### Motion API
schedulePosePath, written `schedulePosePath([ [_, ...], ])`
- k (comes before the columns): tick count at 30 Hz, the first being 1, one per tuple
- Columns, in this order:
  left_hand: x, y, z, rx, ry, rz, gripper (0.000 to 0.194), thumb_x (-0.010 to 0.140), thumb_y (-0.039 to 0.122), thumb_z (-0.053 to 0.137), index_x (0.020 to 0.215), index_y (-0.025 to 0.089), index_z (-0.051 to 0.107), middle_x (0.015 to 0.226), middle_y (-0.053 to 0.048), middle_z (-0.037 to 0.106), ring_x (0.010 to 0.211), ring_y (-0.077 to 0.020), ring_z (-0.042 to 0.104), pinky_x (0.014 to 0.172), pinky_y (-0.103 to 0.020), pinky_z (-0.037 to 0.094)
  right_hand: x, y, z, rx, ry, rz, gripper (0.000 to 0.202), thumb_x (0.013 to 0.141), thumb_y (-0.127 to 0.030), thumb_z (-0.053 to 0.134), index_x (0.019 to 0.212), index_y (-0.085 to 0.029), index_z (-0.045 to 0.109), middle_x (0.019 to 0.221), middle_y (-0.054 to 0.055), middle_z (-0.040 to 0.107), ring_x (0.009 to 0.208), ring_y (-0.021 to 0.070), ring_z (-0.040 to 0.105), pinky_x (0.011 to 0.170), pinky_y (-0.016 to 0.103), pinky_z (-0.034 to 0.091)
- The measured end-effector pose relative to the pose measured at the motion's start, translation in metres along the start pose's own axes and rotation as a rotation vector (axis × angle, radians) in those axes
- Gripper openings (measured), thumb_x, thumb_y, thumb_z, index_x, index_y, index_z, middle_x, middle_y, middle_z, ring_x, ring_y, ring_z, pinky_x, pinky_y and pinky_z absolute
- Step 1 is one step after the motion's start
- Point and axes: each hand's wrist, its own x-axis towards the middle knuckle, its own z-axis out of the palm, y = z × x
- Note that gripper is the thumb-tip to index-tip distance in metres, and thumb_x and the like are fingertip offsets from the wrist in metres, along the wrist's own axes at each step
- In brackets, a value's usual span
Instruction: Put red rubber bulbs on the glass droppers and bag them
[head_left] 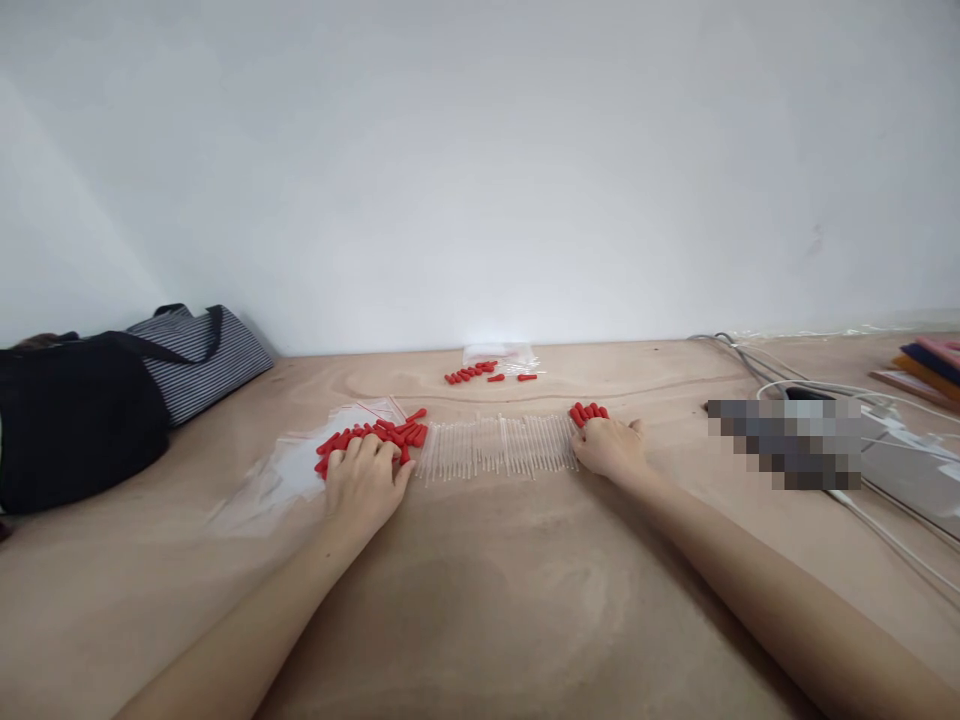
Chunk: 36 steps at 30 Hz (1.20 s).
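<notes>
My left hand (365,482) lies palm down on the wooden table (480,600), its fingers resting on a pile of small red caps (379,433) that sits on clear plastic bags (289,470). A row of thin clear tubes (499,446) stretches between my two hands. At the row's right end my right hand (609,448) is curled, fingertips against a small cluster of red caps (588,412). Whether it grips any of them is not visible.
More red caps (480,373) lie by a clear bag (501,355) near the wall. A dark bag (75,420) and a striped bag (199,358) sit at left. Cables (885,520), a blurred object (787,442) and stacked coloured sheets (926,368) occupy the right.
</notes>
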Motion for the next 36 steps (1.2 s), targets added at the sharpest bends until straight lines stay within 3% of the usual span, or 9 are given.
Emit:
schedulePosePath([
  [8,0.004,0.0,-0.001,-0.01,0.107,0.023,0.024,0.077,0.029,0.044,0.068,0.015,0.061,0.072,-0.011,0.059,0.075,-0.0277,0.052,0.064,-0.038,0.035,-0.002,0.002,-0.006,0.026,0.066,-0.005,0.023,0.079,-0.022,0.036,0.072,-0.014,0.056,0.073,0.013,0.063,0.077,0.0261,0.057,0.074,0.042,0.03],
  [11,0.002,0.007,-0.011,-0.201,0.239,0.067,0.02,0.076,0.026,0.045,0.068,0.016,0.06,0.068,-0.008,0.058,0.071,-0.0238,0.052,0.066,-0.036,0.038,-0.008,0.011,-0.006,0.208,0.184,-0.095,0.022,0.083,-0.026,0.031,0.078,-0.016,0.049,0.073,0.009,0.061,0.071,0.0217,0.056,0.072,0.037,0.032],
  [13,-0.004,0.018,-0.018,-0.401,0.273,0.209,0.016,0.076,0.024,0.046,0.072,0.016,0.06,0.069,-0.006,0.057,0.07,-0.0202,0.052,0.068,-0.033,0.04,-0.016,0.018,-0.003,0.365,0.252,-0.235,0.02,0.085,-0.028,0.029,0.079,-0.018,0.045,0.069,0.005,0.06,0.061,0.0172,0.054,0.07,0.033,0.033],
  [17,-0.02,0.047,-0.024,-0.745,0.078,0.482,0.012,0.076,0.018,0.046,0.077,0.018,0.058,0.074,-0.004,0.056,0.07,-0.0154,0.053,0.067,-0.027,0.044,-0.037,0.026,0.007,0.452,0.279,-0.514,0.015,0.086,-0.026,0.032,0.08,-0.019,0.045,0.069,0.003,0.059,0.061,0.0151,0.053,0.07,0.032,0.033],
  [23,-0.028,0.066,-0.013,-0.926,-0.119,0.385,0.021,0.071,0.017,0.052,0.09,0.018,0.057,0.086,-0.006,0.054,0.073,-0.0156,0.054,0.067,-0.028,0.046,-0.056,0.015,0.009,0.401,0.246,-0.757,0.03,0.086,-0.015,0.032,0.111,-0.018,0.05,0.076,0.005,0.062,0.068,0.0151,0.054,0.073,0.033,0.033],
  [30,-0.021,0.077,-0.008,-1.05,-0.202,0.273,0.013,0.079,0.021,0.05,0.077,0.018,0.062,0.075,-0.002,0.058,0.066,-0.0131,0.054,0.062,-0.025,0.044,-0.066,-0.003,0.004,0.533,0.112,-0.733,0.022,0.086,-0.016,0.037,0.098,-0.02,0.056,0.085,0.004,0.065,0.069,0.0123,0.057,0.074,0.032,0.031],
  [36,-0.019,0.079,-0.009,-1.157,-0.298,0.133,0.011,0.081,0.025,0.047,0.083,0.018,0.055,0.07,0.001,0.059,0.061,-0.0124,0.053,0.056,-0.023,0.042,-0.075,-0.019,0.005,0.652,0.103,-0.658,0.018,0.086,-0.019,0.039,0.089,-0.02,0.056,0.08,0.001,0.065,0.072,0.0126,0.057,0.073,0.031,0.029],
])
